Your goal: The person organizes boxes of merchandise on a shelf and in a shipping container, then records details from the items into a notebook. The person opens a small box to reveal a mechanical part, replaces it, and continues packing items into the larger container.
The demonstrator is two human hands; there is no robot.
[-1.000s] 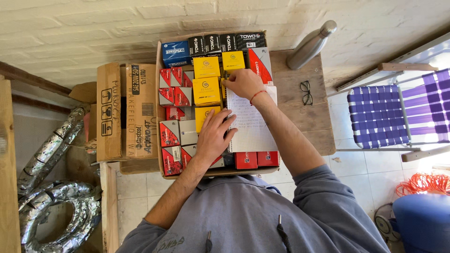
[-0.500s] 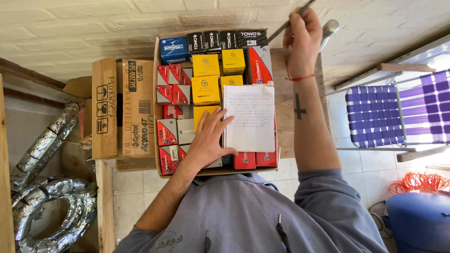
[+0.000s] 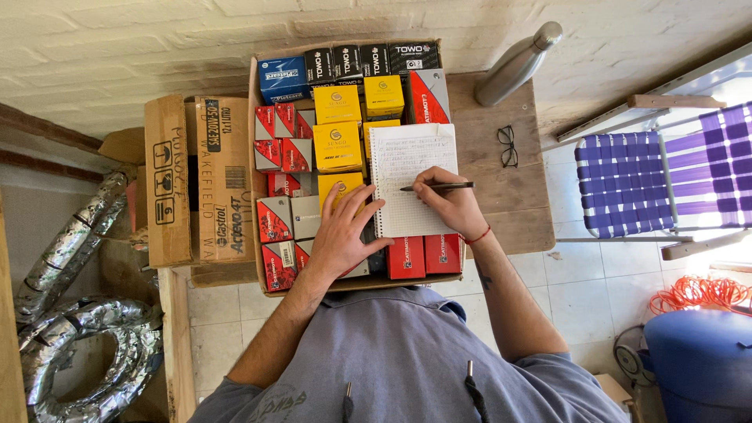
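Black pen [image 3: 437, 186]: one; long axis lies nearly level across the page, tip to the picture's left, back end to the right; pinched in the right hand [image 3: 446, 202], tip on the paper.
Right hand: fingers clenched round the pen, resting on the lower right part of the notebook [image 3: 407, 168]; red cord at the wrist.
Left hand [image 3: 345, 231]: released, fingers spread flat, holding nothing; fingertips at the notebook's spiral edge, palm over the small boxes below.
Notebook: one, spiral-bound, squared paper, handwriting on the upper part; long axis runs away from the person; lies on top of the packed boxes.
Cardboard box [image 3: 258, 180]: one, open-topped, on the wooden table [image 3: 501, 196]; holds small cartons packed tight.
Contents, counted where visible: yellow cartons [image 3: 338, 146], about five; blue carton [image 3: 283, 78], one; black cartons [image 3: 368, 59] along the far row, about four; red-and-grey cartons [image 3: 276, 219], too many partly hidden to count.
Second carton [image 3: 204, 180]: one, brown, printed, just beside the open box.
Metal bottle [image 3: 517, 66]: one, on the table, leaning toward the wall.
Spectacles [image 3: 509, 146]: one pair, on the table.
Folding chair [image 3: 650, 184]: one, purple-and-white webbing.
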